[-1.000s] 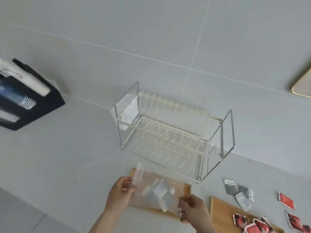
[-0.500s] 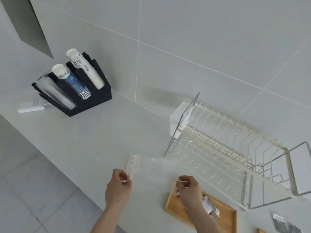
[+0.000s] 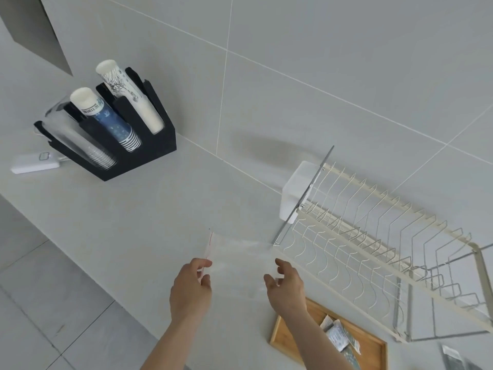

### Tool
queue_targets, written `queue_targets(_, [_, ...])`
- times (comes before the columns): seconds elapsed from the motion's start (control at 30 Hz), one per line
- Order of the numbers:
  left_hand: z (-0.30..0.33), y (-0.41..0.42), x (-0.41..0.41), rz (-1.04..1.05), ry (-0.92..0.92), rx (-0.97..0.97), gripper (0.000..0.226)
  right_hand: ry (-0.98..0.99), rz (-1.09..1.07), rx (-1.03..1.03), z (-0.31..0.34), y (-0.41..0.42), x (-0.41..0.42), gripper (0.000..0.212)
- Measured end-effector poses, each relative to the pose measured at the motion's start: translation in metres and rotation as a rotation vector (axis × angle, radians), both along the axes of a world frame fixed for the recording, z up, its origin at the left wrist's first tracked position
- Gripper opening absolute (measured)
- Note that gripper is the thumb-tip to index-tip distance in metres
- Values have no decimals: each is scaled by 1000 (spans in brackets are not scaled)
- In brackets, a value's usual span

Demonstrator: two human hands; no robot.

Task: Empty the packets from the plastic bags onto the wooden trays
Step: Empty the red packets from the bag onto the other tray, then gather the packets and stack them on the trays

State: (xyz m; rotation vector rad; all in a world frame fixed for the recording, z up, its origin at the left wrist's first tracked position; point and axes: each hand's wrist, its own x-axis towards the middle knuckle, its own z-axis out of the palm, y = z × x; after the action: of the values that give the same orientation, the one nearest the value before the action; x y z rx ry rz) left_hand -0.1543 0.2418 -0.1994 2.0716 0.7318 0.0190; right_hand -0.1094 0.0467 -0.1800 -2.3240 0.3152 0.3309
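Note:
An empty clear plastic bag [image 3: 240, 260] with a red seal line is spread low over the grey counter. My left hand [image 3: 190, 287] pinches its left edge. My right hand [image 3: 286, 287] is at the bag's right edge with thumb and fingers apart, not clamped on it. A wooden tray [image 3: 373, 348] sits at the bottom right, partly behind my right forearm. Several silver-grey packets [image 3: 337, 335] lie on it.
A cream wire dish rack [image 3: 373, 236] stands right of the bag, against the tiled wall. A black cup holder [image 3: 112, 134] with stacked cups and a white device [image 3: 34, 162] sit at the far left. Loose grey packets [image 3: 450, 356] lie on the counter at the bottom right.
The bag held packets over the tray a second ago; now it is empty and carried left of the tray. My right hand's fingers have spread apart. The view swung left.

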Motion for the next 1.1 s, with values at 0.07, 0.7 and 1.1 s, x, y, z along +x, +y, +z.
queue_targets(0.07, [-6, -1, 1, -71, 22, 10, 33, 65, 88, -60, -5, 2, 2, 56])
queue_targets(0.7, [-11, -41, 6, -419, -101, 491, 59, 27, 357, -397, -18, -47, -26, 76])
queue_targets(1.1, [7, -185, -3, -863, -71, 526, 73, 58, 170, -417, -12, -185, -86, 72])
